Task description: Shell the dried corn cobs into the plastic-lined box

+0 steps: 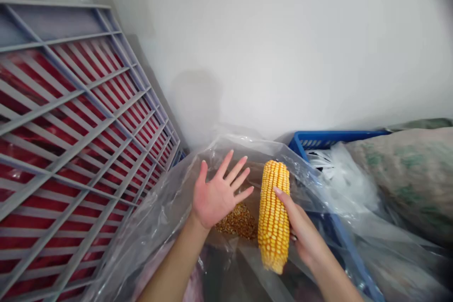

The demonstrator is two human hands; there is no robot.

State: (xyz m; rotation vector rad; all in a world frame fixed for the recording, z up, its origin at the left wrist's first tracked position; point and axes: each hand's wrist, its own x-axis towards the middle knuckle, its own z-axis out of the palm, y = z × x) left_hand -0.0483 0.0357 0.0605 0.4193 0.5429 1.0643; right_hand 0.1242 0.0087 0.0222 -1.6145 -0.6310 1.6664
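Note:
My right hand (295,222) grips a large yellow ear of corn (274,212) round its right side, the thumb laid across the kernels. The ear stands nearly upright, its rows of kernels looking full on the side that shows. To its left, my left hand (219,193) is spread wide with the palm showing and nothing in it. Below both hands, loose corn kernels (239,222) lie in a heap inside a clear plastic bag (166,212). The fingers of my right hand behind the ear are mostly hidden.
A tall grey slatted crate (116,118) with red material behind its slats rises on the left. At the right is a blue plastic basket (300,144) with white plastic bags (339,174) and a big patterned sack (406,170). A white wall (283,47) stands behind.

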